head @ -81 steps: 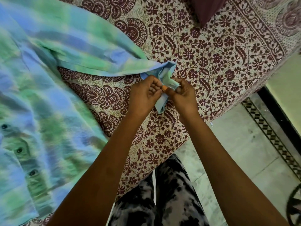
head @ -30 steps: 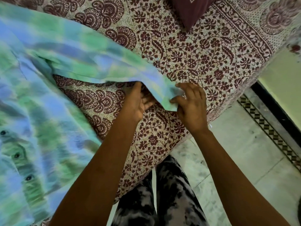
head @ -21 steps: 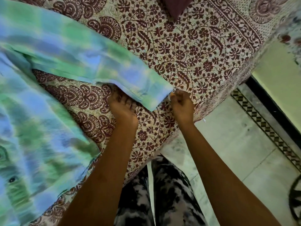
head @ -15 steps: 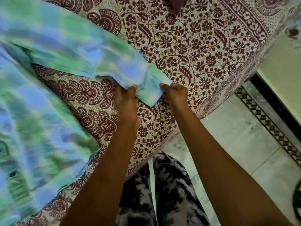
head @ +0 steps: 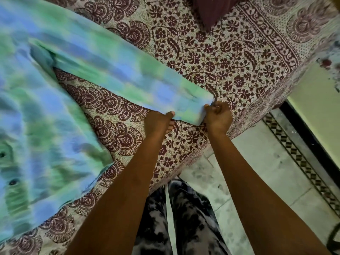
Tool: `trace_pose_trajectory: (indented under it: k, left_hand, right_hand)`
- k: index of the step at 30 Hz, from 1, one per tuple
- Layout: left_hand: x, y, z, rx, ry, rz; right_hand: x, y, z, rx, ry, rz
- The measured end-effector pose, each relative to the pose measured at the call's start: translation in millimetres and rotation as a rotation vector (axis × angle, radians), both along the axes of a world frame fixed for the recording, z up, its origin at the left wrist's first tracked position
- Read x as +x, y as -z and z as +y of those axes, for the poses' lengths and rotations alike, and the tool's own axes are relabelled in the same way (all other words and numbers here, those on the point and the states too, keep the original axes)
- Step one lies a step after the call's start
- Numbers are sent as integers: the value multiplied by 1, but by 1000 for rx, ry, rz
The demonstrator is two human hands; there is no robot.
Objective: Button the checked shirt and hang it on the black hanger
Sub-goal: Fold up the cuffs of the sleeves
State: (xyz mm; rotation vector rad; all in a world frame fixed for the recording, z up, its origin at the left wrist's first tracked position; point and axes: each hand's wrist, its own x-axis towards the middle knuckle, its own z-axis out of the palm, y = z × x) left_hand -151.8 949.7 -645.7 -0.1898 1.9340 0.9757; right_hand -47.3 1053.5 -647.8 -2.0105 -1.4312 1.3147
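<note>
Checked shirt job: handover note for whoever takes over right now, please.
Left hand: grip on the near edge of the sleeve cuff.
Right hand: grip on the cuff's end corner.
Checked shirt: spread flat on the printed bedspread, sleeve stretched toward the bed edge.
Done: front placket looks buttoned where visible, though the view is blurred.
Left: finish the cuff, hang the shirt. The black hanger is not in view; find it first.

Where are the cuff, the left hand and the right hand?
cuff (head: 191,109), head view: the flat cloth between both hands.
left hand (head: 158,124), head view: its back.
right hand (head: 219,116), head view: its knuckles.
</note>
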Motion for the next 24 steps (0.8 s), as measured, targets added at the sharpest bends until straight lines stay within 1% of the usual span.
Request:
trace_pose_trajectory:
  k: [2, 4, 6, 9, 11, 14, 17, 21, 24]
  left_hand:
    - [2, -15, -13, -1, 14, 46]
    - [6, -43, -30, 1, 55, 94]
    - [12, -59, -42, 6, 110, 133]
    - [19, -117, -71, 49, 228, 346]
    - [24, -146, -87, 35, 339, 470]
    - [30, -193, -121, 18, 417, 652]
    - [33, -222, -150, -9, 471, 827]
    - [22, -246, -191, 2, 430, 954]
    - [4, -259, -237, -9, 426, 1019]
  right_hand:
    - [6, -15, -13, 27, -84, -7]
    - [11, -40, -33, 11, -189, 24]
    - [17, -51, -54, -12, -311, 0]
    - [25, -103, -82, 108, -555, -5]
    - [28, -130, -95, 199, -664, -40]
    - [30, -176, -119, 312, -825, -89]
    - [28, -207, -142, 382, -901, -66]
    - [16, -230, -178, 491, -937, -58]
    - [-1, -247, -219, 572, -978, -68]
